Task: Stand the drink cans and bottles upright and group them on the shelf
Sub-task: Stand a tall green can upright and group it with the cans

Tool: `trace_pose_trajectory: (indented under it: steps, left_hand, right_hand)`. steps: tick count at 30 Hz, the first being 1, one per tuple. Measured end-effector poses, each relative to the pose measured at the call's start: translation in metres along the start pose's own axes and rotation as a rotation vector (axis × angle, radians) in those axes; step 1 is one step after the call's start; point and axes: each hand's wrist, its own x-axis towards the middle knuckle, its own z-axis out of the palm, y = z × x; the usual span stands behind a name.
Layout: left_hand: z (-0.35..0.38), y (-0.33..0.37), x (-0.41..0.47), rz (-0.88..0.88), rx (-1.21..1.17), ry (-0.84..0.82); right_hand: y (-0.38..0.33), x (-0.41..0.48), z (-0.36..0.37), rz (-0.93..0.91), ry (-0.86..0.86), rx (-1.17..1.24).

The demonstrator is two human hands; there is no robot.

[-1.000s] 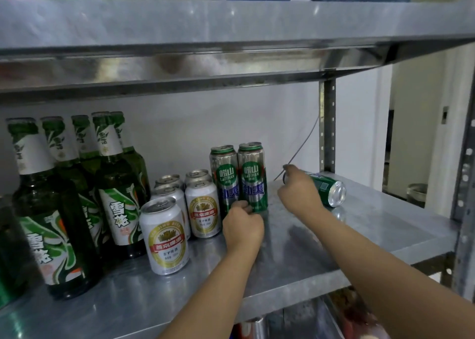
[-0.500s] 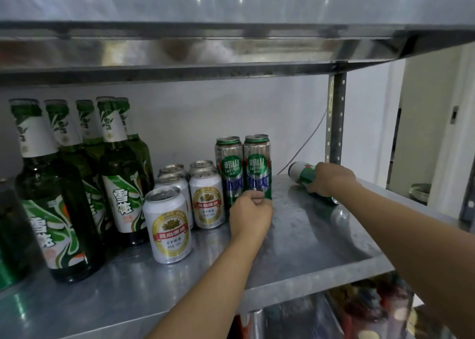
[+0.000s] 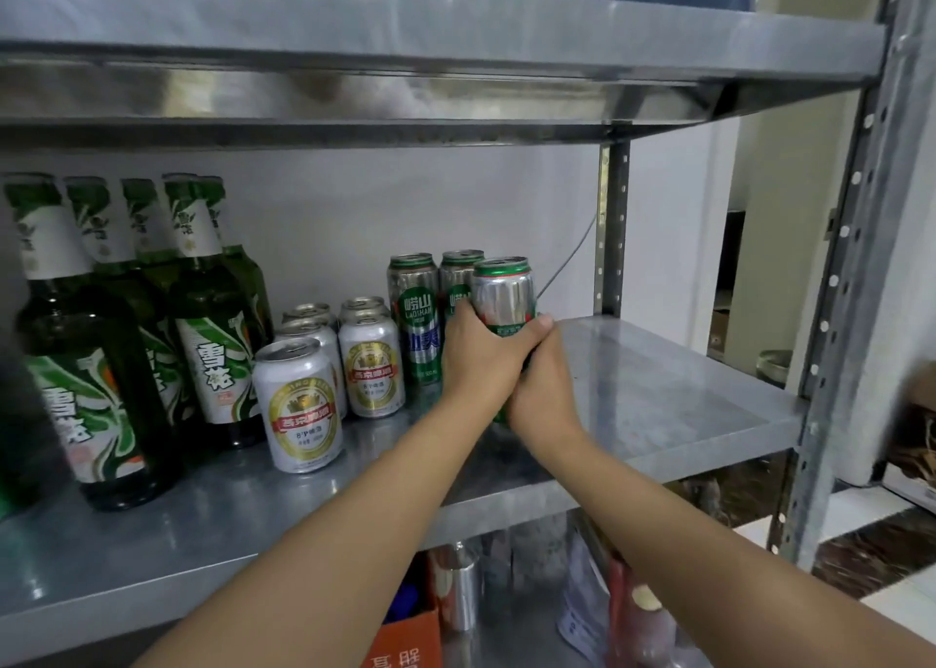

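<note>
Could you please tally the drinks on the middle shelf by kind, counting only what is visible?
Green glass beer bottles: 5 visible, upright at the left.
Short white-and-gold cans: 5 visible, upright in the middle.
Tall green-and-silver cans: 3, one of them upright in the grip of both the left hand and the right hand.
Total: 13.

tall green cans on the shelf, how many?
3. Two stand at the back: one, and one partly behind the left hand. The third is upright, gripped by both hands, right hand lower. None hidden, seemingly.
</note>
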Motion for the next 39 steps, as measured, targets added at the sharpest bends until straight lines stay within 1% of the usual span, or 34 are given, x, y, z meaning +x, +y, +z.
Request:
trace_pose_trajectory:
  steps: [2,3,5,7,9,10,12,14,16,19,22,24,31,33,37,39]
  left_hand:
    - [-0.010,0.001,0.004,0.008,-0.004,-0.022]
    - [-0.016,0.001,0.006,0.001,-0.035,-0.036]
    - [-0.029,-0.002,0.008,-0.023,-0.133,-0.074]
    - [-0.040,-0.007,0.011,-0.051,-0.265,-0.147]
    - [-0.048,-0.013,0.013,-0.044,-0.325,-0.219]
    - [-0.051,-0.015,0.014,-0.032,-0.316,-0.249]
    - [-0.055,-0.020,0.014,0.000,-0.286,-0.310]
    - [-0.056,-0.025,0.012,0.025,-0.293,-0.334]
    - [-0.052,-0.030,0.008,0.040,-0.278,-0.302]
    - [-0.043,-0.040,-0.003,0.066,-0.138,-0.218]
    - [-0.041,-0.049,-0.017,0.085,0.004,-0.133]
    - [-0.044,-0.051,-0.022,0.067,0.034,-0.084]
    - [-0.054,-0.048,-0.030,0.054,0.070,-0.065]
    - [-0.054,-0.048,-0.030,0.035,0.100,-0.043]
    - [-0.058,-0.047,-0.033,-0.011,0.217,0.031]
    - [-0.059,-0.046,-0.036,-0.001,0.242,0.064]
  right_hand:
    - [-0.002,-0.002,0.000,-0.014,-0.064,-0.019]
    - [0.000,0.000,-0.001,-0.024,-0.113,-0.074]
    - [0.001,0.001,-0.006,-0.023,-0.247,-0.076]
    - [0.002,0.003,-0.009,0.054,-0.360,-0.062]
    - [0.004,0.003,-0.010,0.126,-0.402,-0.089]
    - [0.005,0.003,-0.010,0.143,-0.413,-0.100]
    - [0.006,0.002,-0.009,0.151,-0.416,-0.145]
    - [0.004,0.000,-0.008,0.146,-0.405,-0.173]
    - [0.003,-0.001,-0.009,0.111,-0.361,-0.176]
    - [0.004,-0.001,-0.009,0.087,-0.310,-0.191]
    - [0.005,-0.001,-0.008,0.059,-0.326,-0.225]
    - [0.005,-0.002,-0.006,0.046,-0.357,-0.271]
    - [0.011,-0.001,-0.006,0.095,-0.390,-0.299]
    - [0.011,-0.002,-0.001,0.103,-0.347,-0.367]
    - [0.006,-0.005,0.024,0.119,-0.204,-0.486]
    - [0.005,-0.004,0.035,0.120,-0.183,-0.502]
